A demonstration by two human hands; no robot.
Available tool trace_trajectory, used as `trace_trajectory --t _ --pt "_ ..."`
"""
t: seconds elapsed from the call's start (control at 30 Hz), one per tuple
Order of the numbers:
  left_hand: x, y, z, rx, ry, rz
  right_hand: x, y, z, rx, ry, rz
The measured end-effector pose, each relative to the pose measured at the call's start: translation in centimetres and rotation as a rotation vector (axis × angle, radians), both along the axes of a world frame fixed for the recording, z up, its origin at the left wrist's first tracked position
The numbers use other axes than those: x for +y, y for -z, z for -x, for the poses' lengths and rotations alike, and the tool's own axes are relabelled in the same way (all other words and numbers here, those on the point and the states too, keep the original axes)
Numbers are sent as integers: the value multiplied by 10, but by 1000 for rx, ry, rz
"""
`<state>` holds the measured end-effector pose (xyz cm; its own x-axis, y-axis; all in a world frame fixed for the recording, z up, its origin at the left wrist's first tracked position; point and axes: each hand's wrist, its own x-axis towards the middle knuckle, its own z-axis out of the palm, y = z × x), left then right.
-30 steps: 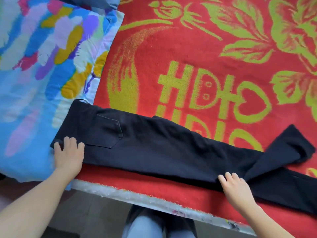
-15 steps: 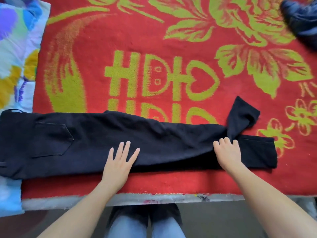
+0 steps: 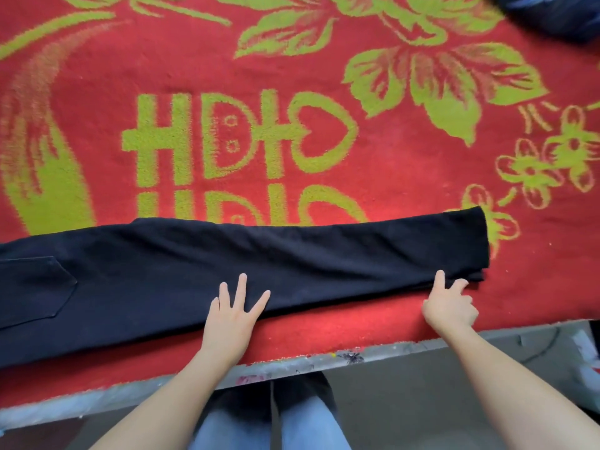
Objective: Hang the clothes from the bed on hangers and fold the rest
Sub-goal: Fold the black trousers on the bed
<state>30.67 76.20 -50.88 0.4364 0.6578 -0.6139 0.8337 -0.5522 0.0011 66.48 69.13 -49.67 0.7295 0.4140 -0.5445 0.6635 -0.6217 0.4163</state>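
Black trousers (image 3: pixel 292 254), one pair, lie flat on the red blanket (image 3: pixel 389 164) with green flowers and lettering that covers the bed. They sit close to the near bed edge (image 3: pixel 324 358). Their long axis runs left to right across the head view, nearly parallel with that edge. The waist end points left and runs out of the picture, and the hem end points right, tilted a little away from the person. One back pocket (image 3: pixel 32 287) shows at the left. At the hem the cloth lies in layers, one leg on the other.

Two bare hands are on the garment. The left hand (image 3: pixel 230 319) rests palm down on the near edge about halfway along, with fingers straight and spread — its grip holds nothing. The right hand (image 3: pixel 449 306) is at the near edge just short of the hem. Its thumb lies on the cloth, the forefinger bends to the edge, and the other fingers are curled, making a pinching grip on the fabric.

One other dark garment (image 3: pixel 558 14) lies blurred at the far right corner of the blanket — well apart from the trousers. Below the bed edge are the person's two legs in blue jeans (image 3: pixel 292 427).
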Motion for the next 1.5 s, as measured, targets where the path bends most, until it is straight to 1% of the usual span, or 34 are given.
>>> trace_trajectory --t 0.03,0.07,0.17,0.23,0.3,0.33,0.43,0.5,0.57,0.67,0.77,0.83,0.9,0.97,1.03,1.1,1.13,1.17,1.23,1.3,1.37,1.4,1.43,1.5 --pt "-1 1 -6 11 -2 -5 0 -2 -10 31 90 -16" --pt "-4 2 -10 23 -12 2 0 -3 -17 41 129 -46" --pt "-10 0 -26 55 -27 -7 4 -3 -37 -31 77 -269" --pt "-9 -3 -37 -12 -63 -93 11 -3 -46 -57 71 -412" --pt "-9 -8 -46 -62 -24 -154 22 -2 -60 -9 193 -492" --pt "-9 -10 -48 -93 -30 -163 27 -1 -67 32 277 -515" --pt "-8 -10 -55 -120 -75 -105 41 3 -93 172 536 -555" --pt "-6 -13 -57 -144 -84 -97 44 6 -109 184 604 -541" --pt "-5 -13 -57 -174 -72 -129 42 7 -122 191 632 -528" --pt "-5 -17 -57 -224 -59 -163 36 4 -128 233 602 -595" --pt "-5 -21 -54 -308 -52 -179 28 -1 -128 162 564 -658" --pt "-5 -21 -51 -336 -19 -213 21 2 -125 179 600 -680" --pt "-5 -19 -48 -314 31 -181 15 8 -123 273 631 -657" --pt "-4 -12 -48 -228 67 -103 16 9 -122 342 680 -670" --pt "-3 -12 -54 -140 39 -45 20 6 -122 444 826 -712" --pt "-2 -9 -59 -60 -42 9 24 3 -128 509 920 -694" --pt "-1 -7 -60 -16 -78 19 25 2 -132 505 926 -688" --pt "-1 -11 -61 -24 -97 27 27 0 -135 481 911 -697" --pt "-4 -14 -62 -156 -95 -9 31 -7 -137 401 870 -761" --pt "-8 -16 -64 -193 -32 -80 39 -21 -132 332 848 -857" --pt "-11 -14 -66 -75 -38 10 52 -42 -117 258 831 -943" --pt "-13 -10 -65 -10 -82 123 59 -55 -104 217 757 -947" --pt "-14 -8 -66 37 -118 229 67 -68 -88 180 634 -941" --pt "-13 -4 -65 -29 -202 313 83 -94 -45 164 358 -978"
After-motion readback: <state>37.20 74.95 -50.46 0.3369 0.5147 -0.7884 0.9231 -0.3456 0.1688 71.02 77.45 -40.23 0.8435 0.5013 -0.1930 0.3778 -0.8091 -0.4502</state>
